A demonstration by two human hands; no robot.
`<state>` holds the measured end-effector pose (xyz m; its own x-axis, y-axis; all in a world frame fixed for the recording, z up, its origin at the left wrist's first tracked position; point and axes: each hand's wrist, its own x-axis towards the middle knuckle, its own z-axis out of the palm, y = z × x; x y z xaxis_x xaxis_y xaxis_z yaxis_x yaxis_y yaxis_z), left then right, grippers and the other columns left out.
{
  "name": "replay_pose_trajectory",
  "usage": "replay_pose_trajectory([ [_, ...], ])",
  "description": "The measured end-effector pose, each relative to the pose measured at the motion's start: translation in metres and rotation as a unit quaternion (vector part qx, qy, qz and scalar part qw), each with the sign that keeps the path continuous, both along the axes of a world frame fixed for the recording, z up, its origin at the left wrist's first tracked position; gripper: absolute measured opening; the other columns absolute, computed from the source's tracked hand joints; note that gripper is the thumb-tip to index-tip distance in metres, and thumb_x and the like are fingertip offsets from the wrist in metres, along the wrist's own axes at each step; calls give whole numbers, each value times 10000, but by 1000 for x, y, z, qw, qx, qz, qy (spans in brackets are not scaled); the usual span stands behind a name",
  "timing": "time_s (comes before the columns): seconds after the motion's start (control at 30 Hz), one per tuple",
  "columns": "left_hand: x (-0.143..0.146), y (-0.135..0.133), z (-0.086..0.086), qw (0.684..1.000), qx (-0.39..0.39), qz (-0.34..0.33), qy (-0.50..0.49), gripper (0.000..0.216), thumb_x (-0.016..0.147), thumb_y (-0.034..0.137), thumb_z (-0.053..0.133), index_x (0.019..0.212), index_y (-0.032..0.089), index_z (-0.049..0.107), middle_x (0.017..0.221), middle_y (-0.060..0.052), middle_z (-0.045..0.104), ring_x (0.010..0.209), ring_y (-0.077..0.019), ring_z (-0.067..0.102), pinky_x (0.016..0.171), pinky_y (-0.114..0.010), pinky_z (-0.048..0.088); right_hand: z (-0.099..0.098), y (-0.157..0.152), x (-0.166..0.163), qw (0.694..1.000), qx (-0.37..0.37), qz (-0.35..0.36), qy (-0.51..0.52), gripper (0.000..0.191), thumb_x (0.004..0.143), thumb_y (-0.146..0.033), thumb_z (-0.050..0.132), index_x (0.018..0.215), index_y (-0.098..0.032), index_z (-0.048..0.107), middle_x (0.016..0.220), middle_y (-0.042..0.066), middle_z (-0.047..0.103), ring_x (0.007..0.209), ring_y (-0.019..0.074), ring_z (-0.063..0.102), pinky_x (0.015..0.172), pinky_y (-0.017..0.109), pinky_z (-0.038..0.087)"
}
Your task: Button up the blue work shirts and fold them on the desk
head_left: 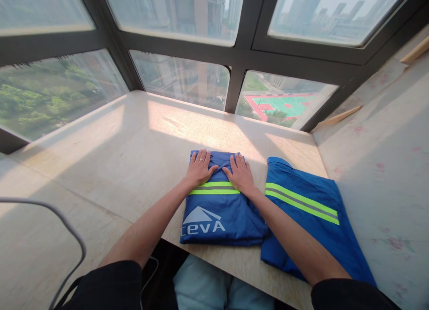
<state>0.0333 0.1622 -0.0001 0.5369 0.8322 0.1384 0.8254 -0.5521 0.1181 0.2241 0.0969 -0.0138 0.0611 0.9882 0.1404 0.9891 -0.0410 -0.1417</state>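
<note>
A folded blue work jacket (221,220) lies on the stone-topped ledge in front of me, with a yellow and grey reflective stripe across it and white lettering upside down to the view. My left hand (200,168) rests flat on its far left part, fingers stretched out, a ring on one finger. Flat on the far right part lies my right hand (240,172), its fingers spread a little and the thumb pointing inward. Neither hand grips the cloth. To the right, partly under my right forearm, is a second blue garment (301,189) with the same kind of stripe.
Dark-framed windows (181,46) close off the far side of the pale ledge (100,167). A wall with faded flowers (385,176) stands at the right, its covering peeling near the window. A grey cable (67,223) loops over the ledge at left. The ledge's front edge is near my legs.
</note>
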Motion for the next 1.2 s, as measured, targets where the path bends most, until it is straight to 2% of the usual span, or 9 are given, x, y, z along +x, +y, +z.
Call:
replay_pose_trajectory([
  [0.23,-2,-1,0,1000,-4,-3,4,747,974,536,272,1529,36,242,1595,-199,234,1497,-301,161,1220,-481,67,-1,0,-1,1000,4,-6,-1,716,989,-571,286,1526,-97,305,1605,172,221,1485,315,176,1172,513,183],
  [0.37,-5,-14,3,1000,-24,5,9,788,956,594,291,1532,58,253,1595,-207,224,1497,-323,149,1210,-507,113,-1,1,-2,1000,0,-7,0,717,987,-568,277,1529,-99,298,1606,180,211,1487,312,163,1168,525,184],
  [0.53,0,-59,10,999,-29,35,15,764,958,606,278,1491,65,363,1579,-206,267,1489,-337,177,1199,-510,167,-1,2,-2,1000,-14,-11,-6,715,989,-559,267,1535,-98,277,1613,171,195,1490,314,148,1168,524,185],
  [0.67,0,-105,15,1000,-21,5,15,726,972,578,281,1461,58,412,1556,-199,327,1478,-318,226,1208,-497,175,1,1,-1,1000,-12,-7,-9,709,990,-551,264,1531,-93,285,1609,171,209,1487,316,153,1164,520,193],
  [0.77,-19,-137,15,999,-4,-39,-1,701,973,571,308,1466,84,411,1550,-172,354,1475,-297,246,1210,-487,193,1,1,-1,1000,-15,-5,-11,705,990,-548,262,1530,-96,286,1609,173,209,1486,312,155,1160,518,198],
  [0.93,-79,-194,2,996,43,-82,-4,626,982,496,373,1494,135,374,1572,-144,313,1478,-289,236,1193,-494,240,2,1,0,1000,-12,-3,11,701,990,-555,244,1522,-102,311,1605,168,229,1486,308,160,1164,517,194],
  [1.07,-115,-236,-11,996,59,-70,-16,692,953,484,459,1537,158,282,1585,-141,277,1477,-296,229,1169,-462,310,3,1,0,1000,-12,-6,17,699,995,-556,235,1518,-100,318,1603,164,238,1486,308,165,1166,516,193],
  [1.2,-129,-261,-9,996,20,-55,-65,702,944,402,499,1555,190,227,1578,-135,298,1452,-299,295,1146,-482,360,4,1,0,1000,-22,-4,12,688,1001,-546,240,1526,-105,298,1608,154,224,1489,298,159,1168,508,200],
])
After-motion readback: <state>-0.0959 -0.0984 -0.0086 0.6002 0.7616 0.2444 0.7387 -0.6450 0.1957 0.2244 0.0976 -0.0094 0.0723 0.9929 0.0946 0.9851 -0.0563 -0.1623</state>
